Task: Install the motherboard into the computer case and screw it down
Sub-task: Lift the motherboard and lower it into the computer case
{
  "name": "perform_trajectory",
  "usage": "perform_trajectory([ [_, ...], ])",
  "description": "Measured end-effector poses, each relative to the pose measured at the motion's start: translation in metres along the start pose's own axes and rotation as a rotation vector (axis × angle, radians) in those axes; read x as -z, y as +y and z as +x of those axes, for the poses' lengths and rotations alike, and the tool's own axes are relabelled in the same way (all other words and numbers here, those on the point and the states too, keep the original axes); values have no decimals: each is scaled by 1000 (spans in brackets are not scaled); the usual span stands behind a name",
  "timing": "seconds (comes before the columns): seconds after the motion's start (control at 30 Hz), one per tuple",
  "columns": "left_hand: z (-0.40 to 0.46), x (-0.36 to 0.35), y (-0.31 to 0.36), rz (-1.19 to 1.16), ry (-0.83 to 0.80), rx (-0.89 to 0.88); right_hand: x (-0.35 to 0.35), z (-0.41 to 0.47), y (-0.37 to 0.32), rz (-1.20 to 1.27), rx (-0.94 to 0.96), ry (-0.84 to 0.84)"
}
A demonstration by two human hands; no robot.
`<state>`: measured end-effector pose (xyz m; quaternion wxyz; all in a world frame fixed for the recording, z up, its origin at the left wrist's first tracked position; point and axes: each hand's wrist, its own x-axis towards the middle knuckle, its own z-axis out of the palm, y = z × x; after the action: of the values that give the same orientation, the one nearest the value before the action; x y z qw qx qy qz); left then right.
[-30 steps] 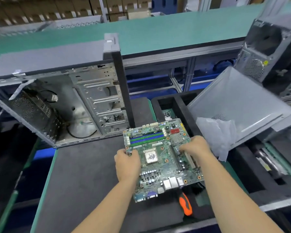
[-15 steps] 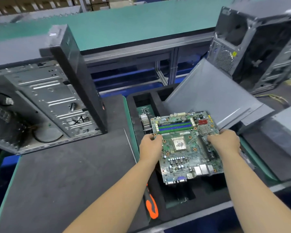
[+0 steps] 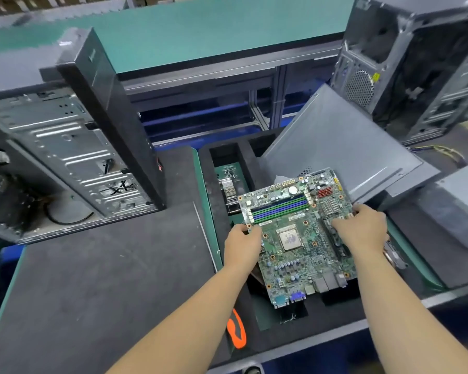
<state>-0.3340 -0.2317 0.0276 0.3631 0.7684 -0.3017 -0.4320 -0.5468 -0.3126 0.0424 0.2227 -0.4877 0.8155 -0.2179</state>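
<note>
Fingers of both hands pinch the motherboard (image 3: pixel 295 233) by its side edges, the left hand (image 3: pixel 242 245) at one rim and the right hand (image 3: pixel 362 230) curled over the other, holding it above a black foam tray (image 3: pixel 222 211). Well left of the fingers, the open computer case (image 3: pixel 65 163) lies on a dark mat (image 3: pixel 106 279); an orange-handled tool (image 3: pixel 237 333) rests below the left wrist.

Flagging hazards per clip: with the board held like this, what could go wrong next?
Both hands, left hand and right hand, grip the motherboard by its edges above the foam tray; a slip might drop it. The open case lies away to the left, so the carry may knock its upright panel.
</note>
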Motion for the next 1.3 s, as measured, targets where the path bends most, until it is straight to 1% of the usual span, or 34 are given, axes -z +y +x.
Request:
perform_trajectory([
  [0.1,-2,0,5,-40,-35,-27,7,2,-1,-30,0,57],
  [0.27,-1,2,6,-31,-50,-41,14,6,0,-28,21,75],
  [0.33,1,3,7,-3,-108,7,15,6,3,-23,28,75],
  [0.43,4,3,7,5,-204,166,15,7,6,-48,38,62],
  [0.53,4,3,5,-87,-271,296,14,7,6,-92,52,67],
  [0.7,0,-1,-3,-156,-302,343,11,1,5,-145,89,103],
  [0.83,-5,-5,-9,-291,-289,384,11,0,3,-186,123,118],
  [1.0,-5,-7,-4,-389,-244,343,8,0,-1,-203,177,101],
  [1.17,2,-3,5,-159,-264,227,2,-4,-2,-208,206,85],
  [1.3,-1,-2,4,-56,-284,174,-1,-8,-4,-251,201,105],
])
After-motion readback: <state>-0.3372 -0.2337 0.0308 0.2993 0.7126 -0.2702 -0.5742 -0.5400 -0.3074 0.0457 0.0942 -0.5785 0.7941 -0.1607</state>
